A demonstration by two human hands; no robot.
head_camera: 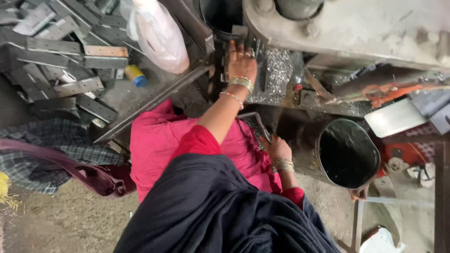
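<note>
My left hand [241,63], with bangles at the wrist, reaches forward and lies fingers apart on the bed of a grey machine [347,28], beside a heap of shiny metal chips [279,70]. My right hand [277,149], also with bangles, is low near my pink-clad lap. Its fingers are curled at the end of a thin bent metal bar [257,119] that runs up toward the machine. What lies under the left palm is hidden. A dark shawl covers my lower body.
A black bucket [349,152] stands right of my right hand. Several grey metal angle pieces [56,51] are piled at upper left, with a pale plastic bag [157,33] and a long steel bar [154,100]. An orange-handled tool [389,91] and a flat plate [393,117] lie at right.
</note>
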